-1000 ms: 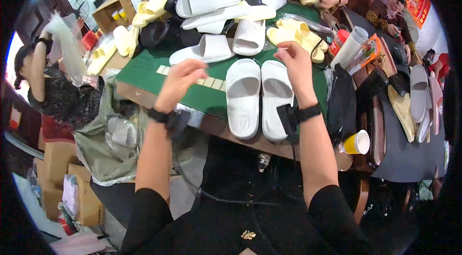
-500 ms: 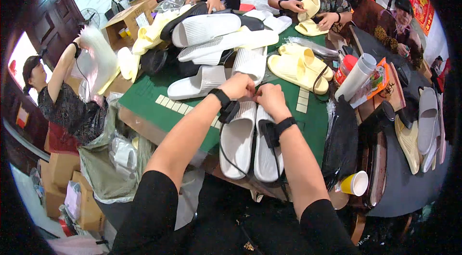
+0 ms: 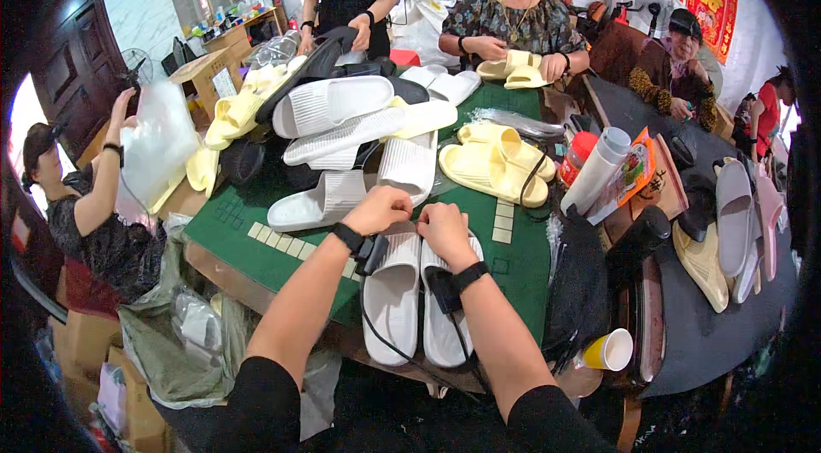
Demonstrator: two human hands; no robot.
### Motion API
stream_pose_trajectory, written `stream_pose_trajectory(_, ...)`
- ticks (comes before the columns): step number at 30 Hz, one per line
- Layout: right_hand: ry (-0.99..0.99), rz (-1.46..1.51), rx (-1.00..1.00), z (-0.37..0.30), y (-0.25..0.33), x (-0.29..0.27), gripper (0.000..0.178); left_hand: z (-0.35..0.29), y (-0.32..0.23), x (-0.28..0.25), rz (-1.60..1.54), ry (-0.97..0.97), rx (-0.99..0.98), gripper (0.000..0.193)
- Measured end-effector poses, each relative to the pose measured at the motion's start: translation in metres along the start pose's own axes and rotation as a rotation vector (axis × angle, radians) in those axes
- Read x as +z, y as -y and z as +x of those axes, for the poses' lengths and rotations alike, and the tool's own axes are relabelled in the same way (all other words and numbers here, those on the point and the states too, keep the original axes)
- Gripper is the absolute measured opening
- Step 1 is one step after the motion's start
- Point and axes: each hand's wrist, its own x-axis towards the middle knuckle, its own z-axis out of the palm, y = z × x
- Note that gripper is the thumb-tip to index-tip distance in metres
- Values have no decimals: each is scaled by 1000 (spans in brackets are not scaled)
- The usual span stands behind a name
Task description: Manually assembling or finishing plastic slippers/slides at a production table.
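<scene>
A pair of white slippers lies side by side at the table's near edge, the left slipper (image 3: 395, 295) beside the right slipper (image 3: 446, 340). Over their far ends, my left hand (image 3: 381, 210) and my right hand (image 3: 445, 233) are close together with fingers pinched. Whatever they may hold is too small or hidden to make out. A black band with a small box is strapped round each wrist, and dark cables run over the slippers. Just beyond my left hand lies another white ribbed slipper (image 3: 315, 201), below a pile of white, yellow and black slippers.
Yellow slippers (image 3: 492, 169) lie right of the pile on the green tabletop (image 3: 256, 209). A white bottle (image 3: 600, 164), a red-lidded jar (image 3: 577, 154) and a yellow paper cup (image 3: 609, 350) stand at the right. Co-workers handle slippers opposite; one at left holds a clear plastic bag (image 3: 158, 145).
My head view has tilted up. My hands have drawn slightly apart, still over the slippers' far ends. Opposite, a co-worker has lowered a yellow slipper; another now grips a black slipper.
</scene>
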Motion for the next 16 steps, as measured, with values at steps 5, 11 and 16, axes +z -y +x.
stream_pose_trajectory(5, -146, 200, -176, 2, 2, 6, 11, -32, -11, -2, -417, -67, -117, 11)
stream_pose_trajectory(11, -106, 323, -340, -3, 15, -7, 10, -48, 4, 10, -788, -141, -109, 8)
stream_pose_trajectory(16, 32, 368, -248, -5, 22, -15, 13, -47, 14, 12, -902, -157, -143, 7)
